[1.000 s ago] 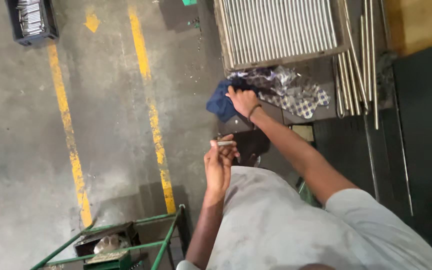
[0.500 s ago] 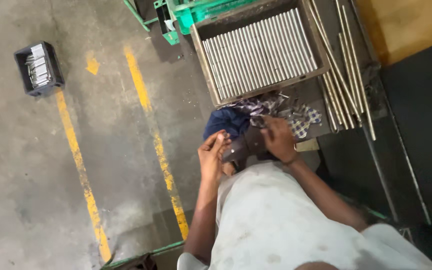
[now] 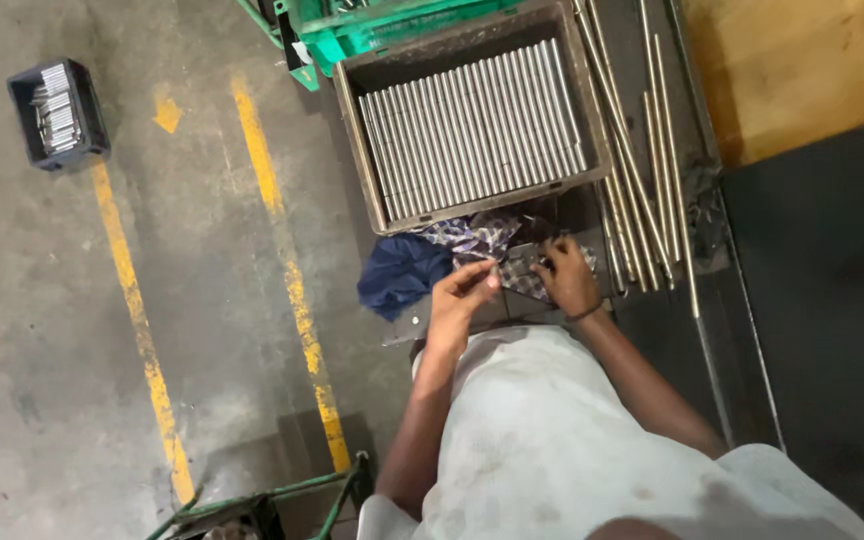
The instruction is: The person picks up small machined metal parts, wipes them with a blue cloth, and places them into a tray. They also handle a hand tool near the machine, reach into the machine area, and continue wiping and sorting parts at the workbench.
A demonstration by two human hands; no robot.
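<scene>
A short metal rod (image 3: 512, 262) lay across the gap between the two hands, just below the big tray, over a patterned cloth (image 3: 472, 236). The left hand (image 3: 457, 300) pinched one end of it between thumb and fingertips, fingers drawn close together. The right hand (image 3: 567, 278) was curled at the other end, and it seemed to grip the rod too, though the fingers hid the contact. Both hands sat close together above a small dark work surface (image 3: 422, 322) in front of the person's pale shirt (image 3: 562, 440). A dark blue rag (image 3: 402, 272) was bunched just left of the left hand, touching the patterned cloth. Beyond the hands stood a brown tray (image 3: 352, 130) packed with a row of metal rods (image 3: 472, 130) lying side by side. Long thin bars (image 3: 642, 150) ran along the tray's right side. Far off on the grey floor (image 3: 52, 350), past a yellow painted line (image 3: 287, 270), sat a small black crate (image 3: 92, 110) holding more rods
</scene>
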